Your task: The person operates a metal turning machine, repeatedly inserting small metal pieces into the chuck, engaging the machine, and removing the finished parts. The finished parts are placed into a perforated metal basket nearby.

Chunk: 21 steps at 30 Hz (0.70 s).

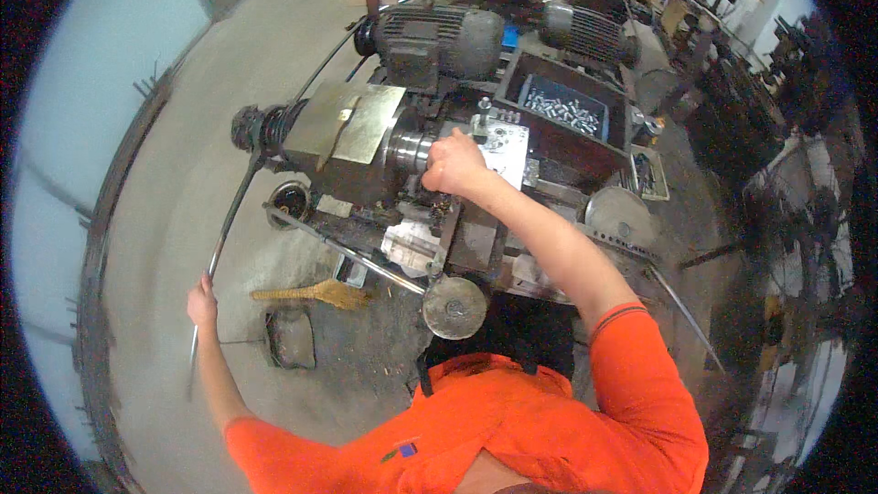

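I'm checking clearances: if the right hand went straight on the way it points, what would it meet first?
Probably the shiny cylindrical spindle, just left of the right hand in the picture. The hand may already be touching it; depth is hard to judge from this single view.

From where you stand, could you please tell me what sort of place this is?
Probably a machine workshop: a ribbed grey motor, a round silver spindle and a blue rectangular bin of shiny metal parts.
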Each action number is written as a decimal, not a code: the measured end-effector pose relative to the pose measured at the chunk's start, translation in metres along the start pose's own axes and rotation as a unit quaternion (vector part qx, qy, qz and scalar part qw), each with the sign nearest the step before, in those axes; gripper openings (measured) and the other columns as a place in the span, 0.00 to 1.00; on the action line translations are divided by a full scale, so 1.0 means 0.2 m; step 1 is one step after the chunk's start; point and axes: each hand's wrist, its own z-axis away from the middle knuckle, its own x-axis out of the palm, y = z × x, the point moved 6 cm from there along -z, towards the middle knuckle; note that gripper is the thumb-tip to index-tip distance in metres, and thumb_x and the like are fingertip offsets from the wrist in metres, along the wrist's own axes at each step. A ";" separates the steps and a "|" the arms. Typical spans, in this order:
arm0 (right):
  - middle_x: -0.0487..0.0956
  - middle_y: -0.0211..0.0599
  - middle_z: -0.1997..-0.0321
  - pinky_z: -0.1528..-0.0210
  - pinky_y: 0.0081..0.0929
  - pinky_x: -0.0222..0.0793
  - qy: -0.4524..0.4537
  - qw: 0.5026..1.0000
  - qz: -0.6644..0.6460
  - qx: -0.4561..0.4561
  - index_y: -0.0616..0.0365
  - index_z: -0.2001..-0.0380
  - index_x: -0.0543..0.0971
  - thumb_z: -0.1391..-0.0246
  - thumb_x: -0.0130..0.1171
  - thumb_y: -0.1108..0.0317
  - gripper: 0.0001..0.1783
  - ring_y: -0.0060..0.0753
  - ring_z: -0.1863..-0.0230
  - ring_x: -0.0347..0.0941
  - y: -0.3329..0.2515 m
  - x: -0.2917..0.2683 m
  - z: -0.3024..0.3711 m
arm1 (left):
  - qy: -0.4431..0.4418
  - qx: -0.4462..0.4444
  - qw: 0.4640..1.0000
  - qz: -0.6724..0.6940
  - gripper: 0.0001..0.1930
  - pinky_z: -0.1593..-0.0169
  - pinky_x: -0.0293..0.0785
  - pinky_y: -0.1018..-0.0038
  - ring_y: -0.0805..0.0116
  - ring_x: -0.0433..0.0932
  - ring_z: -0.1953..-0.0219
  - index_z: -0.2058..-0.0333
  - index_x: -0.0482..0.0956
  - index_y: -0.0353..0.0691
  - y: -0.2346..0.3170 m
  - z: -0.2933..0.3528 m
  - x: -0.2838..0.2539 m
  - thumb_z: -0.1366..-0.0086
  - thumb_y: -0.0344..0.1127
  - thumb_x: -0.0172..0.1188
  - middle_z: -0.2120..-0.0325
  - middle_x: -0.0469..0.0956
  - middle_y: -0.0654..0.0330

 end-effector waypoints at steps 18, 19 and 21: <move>0.79 0.49 0.71 0.63 0.37 0.73 0.059 0.973 -0.154 0.163 0.60 0.78 0.81 0.72 0.58 0.56 0.19 0.48 0.67 0.77 0.39 -0.30 0.26 | -0.189 0.135 0.961 0.150 0.12 0.80 0.69 0.72 0.68 0.73 0.85 0.73 0.73 0.32 0.60 0.56 -0.14 0.50 0.36 0.63 0.89 0.71 0.58; 0.79 0.49 0.70 0.63 0.37 0.73 0.116 0.964 -0.119 0.208 0.59 0.77 0.81 0.71 0.58 0.56 0.18 0.47 0.66 0.77 0.55 -0.30 0.32 | -0.198 0.103 0.954 0.199 0.10 0.79 0.70 0.71 0.66 0.75 0.83 0.73 0.73 0.32 0.63 0.51 -0.09 0.49 0.33 0.60 0.85 0.74 0.56; 0.78 0.52 0.68 0.60 0.38 0.72 0.054 0.959 -0.072 0.269 0.61 0.77 0.80 0.70 0.56 0.59 0.18 0.49 0.63 0.76 0.80 -0.28 0.41 | -0.232 0.026 0.916 0.326 0.08 0.79 0.71 0.70 0.66 0.75 0.83 0.72 0.73 0.31 0.58 0.46 0.06 0.48 0.31 0.59 0.83 0.74 0.55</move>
